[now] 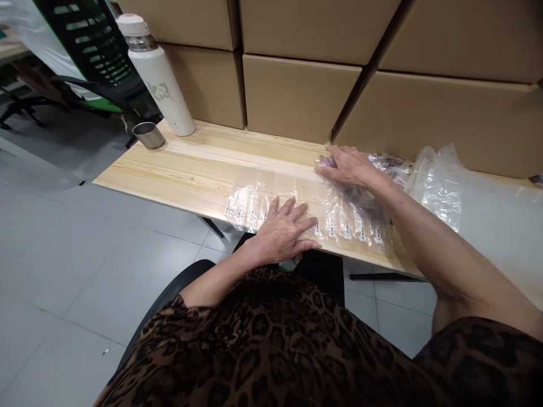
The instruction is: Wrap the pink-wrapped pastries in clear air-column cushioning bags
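Clear plastic bags (305, 195) lie overlapped in a row along the front of the wooden table, small dark-and-white printed marks near their lower edges. My left hand (283, 230) rests flat on them, fingers spread, at the table's front edge. Farther back and to the right, my right hand (348, 165) has its fingers curled round a small purple item (327, 163); its exact kind is hidden by the fingers. Behind my right wrist sits a heap of shiny purple-and-clear packets (392, 167), partly covered by the forearm.
More clear plastic bags (436, 189) are stacked on the right. Cardboard boxes (301, 96) form a wall along the table's back edge. A white thermos flask (163, 90) and a metal cup (148, 135) stand at the left end. Beyond is an office chair (97, 51).
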Action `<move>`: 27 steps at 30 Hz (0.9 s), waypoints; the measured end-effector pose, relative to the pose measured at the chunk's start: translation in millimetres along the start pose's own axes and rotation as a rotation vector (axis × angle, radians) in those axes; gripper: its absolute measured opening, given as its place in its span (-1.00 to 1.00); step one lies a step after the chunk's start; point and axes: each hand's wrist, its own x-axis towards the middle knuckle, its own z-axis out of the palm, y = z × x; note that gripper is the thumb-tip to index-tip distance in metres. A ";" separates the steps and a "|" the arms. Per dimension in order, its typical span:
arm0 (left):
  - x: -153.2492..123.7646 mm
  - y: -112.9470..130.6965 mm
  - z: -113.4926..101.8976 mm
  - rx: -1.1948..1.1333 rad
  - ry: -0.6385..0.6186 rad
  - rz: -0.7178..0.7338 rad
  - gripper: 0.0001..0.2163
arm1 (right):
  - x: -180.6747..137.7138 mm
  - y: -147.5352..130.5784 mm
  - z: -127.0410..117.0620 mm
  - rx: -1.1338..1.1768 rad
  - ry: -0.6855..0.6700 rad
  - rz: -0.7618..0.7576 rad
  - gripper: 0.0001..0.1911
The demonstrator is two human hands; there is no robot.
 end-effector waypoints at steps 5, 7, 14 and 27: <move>0.6 -24.8 7.0 -0.231 0.085 0.025 -0.51 | 20.1 3.8 17.2 -0.021 -0.018 -0.001 -0.67; -0.1 -35.6 6.9 -0.294 0.102 0.033 -0.55 | 16.5 11.8 15.7 0.002 0.017 0.019 -0.72; -5.0 -4.3 -2.7 -0.735 0.412 -0.014 -0.56 | -78.5 -4.2 1.6 0.702 0.733 -0.112 -0.63; 14.6 72.9 28.1 -1.948 0.269 -0.510 -0.45 | -209.6 -57.3 78.8 0.667 0.686 -0.255 -0.41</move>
